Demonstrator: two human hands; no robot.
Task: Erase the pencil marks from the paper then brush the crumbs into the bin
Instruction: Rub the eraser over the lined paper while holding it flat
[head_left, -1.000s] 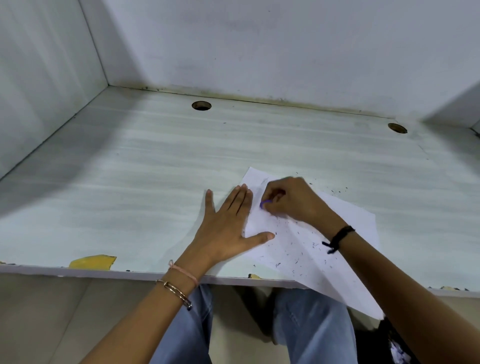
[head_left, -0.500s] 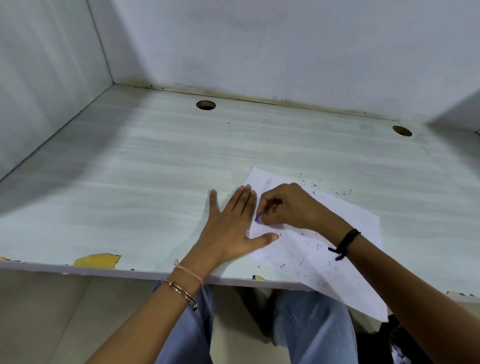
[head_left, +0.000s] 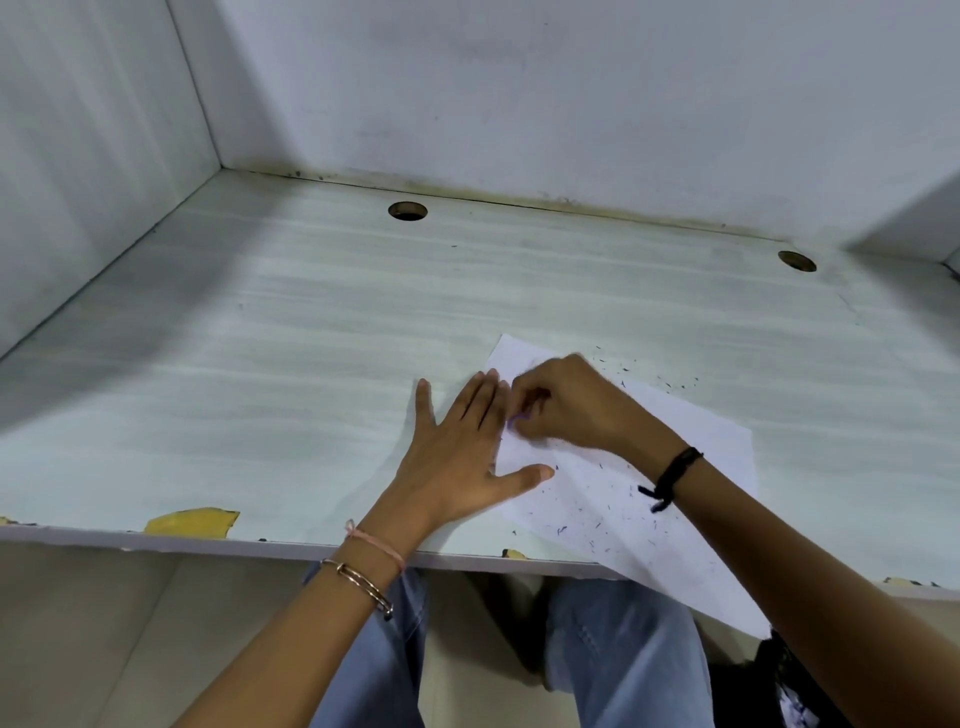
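Near the table's (head_left: 260, 364) front edge, right of centre, the sheet of paper (head_left: 701, 452) lies askew, its near corner overhanging that edge; the left hand (head_left: 457, 452) presses flat on the sheet's left margin, fingers straight; the right hand (head_left: 576, 400) pinches a small purple eraser (head_left: 515, 421) against the paper, just beside the left index finger. Dark crumbs (head_left: 597, 514) dot the sheet and the table beyond its far edge; no bin is in view. A hard stroke toward the overhang could crease the sheet or tip crumbs onto the lap (head_left: 623, 654) below; rubbing this close may catch the pinning finger. Compared with a second ago, the eraser sits closer to that finger; the left hand pins as before.
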